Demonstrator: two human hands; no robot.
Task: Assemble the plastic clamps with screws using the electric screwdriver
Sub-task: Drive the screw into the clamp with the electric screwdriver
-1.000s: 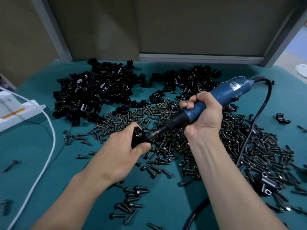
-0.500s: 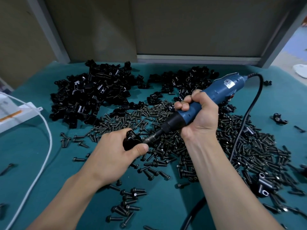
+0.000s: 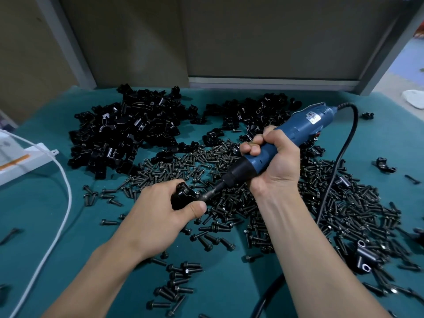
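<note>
Left hand grip wraps black clamp | right hand grip clenches electric screwdriver

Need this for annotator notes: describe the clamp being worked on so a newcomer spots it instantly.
On the green table, at the near edge of the screw heap, the left hand grips one black clamp. It is the only clamp held in a hand and met by the tip of the blue screwdriver; all others lie loose.
</note>
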